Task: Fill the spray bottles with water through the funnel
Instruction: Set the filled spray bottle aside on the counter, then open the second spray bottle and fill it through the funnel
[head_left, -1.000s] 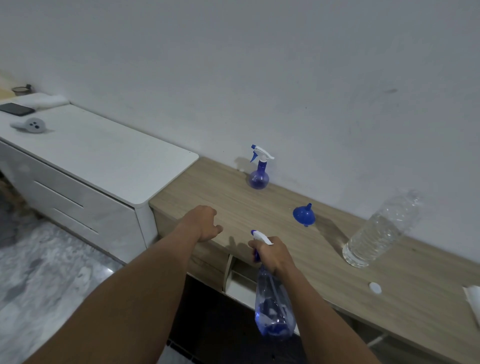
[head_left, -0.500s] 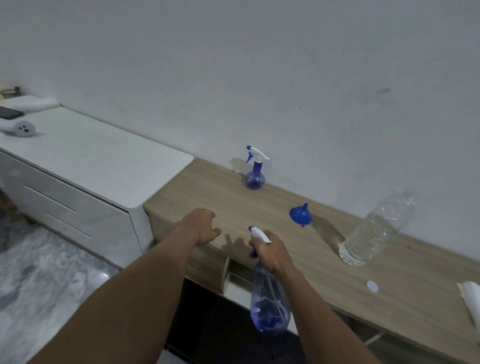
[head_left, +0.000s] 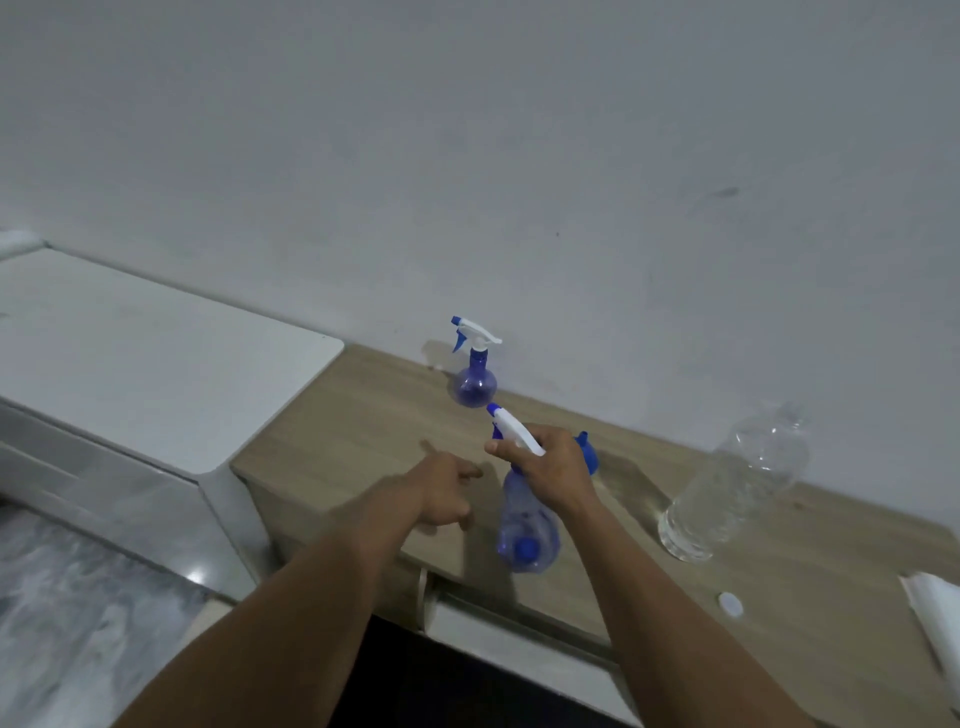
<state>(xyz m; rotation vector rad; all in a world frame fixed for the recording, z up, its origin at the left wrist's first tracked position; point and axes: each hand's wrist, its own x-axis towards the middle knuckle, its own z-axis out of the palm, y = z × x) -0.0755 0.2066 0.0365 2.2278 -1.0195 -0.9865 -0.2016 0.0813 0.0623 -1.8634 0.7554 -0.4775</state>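
A plain white wall (head_left: 519, 156) fills the top of the view. Below it runs a light wooden desk (head_left: 363, 431), and a white cabinet (head_left: 156, 353) stands just beside the desk on the left. The floor (head_left: 62, 623) at the bottom left is grey and shiny.

The right hand (head_left: 553, 470) is over the desk. Its grip is closed around the neck of a blue spray bottle (head_left: 527, 530), right under the white sprayer head. The bottle is tilted, with its round bottom end pointing back toward the person and its nozzle pointing away to the left.

The left hand (head_left: 441, 491) is just beside that bottle, on its left. It holds nothing. Its fingers are loose and a little apart, with one finger pointing forward. This hand looks blurry.

A second spray bottle (head_left: 474, 382) stands upright at the back of the desk, close to the wall. A blue funnel (head_left: 588, 451) sits behind the right hand, and the hand hides most of it.

A clear water bottle (head_left: 737, 488) stands on the desk to the right, with no cap on top. A small white cap (head_left: 730, 604) lies on the desk near it, toward the front. Something white (head_left: 935, 613) pokes in at the right edge.
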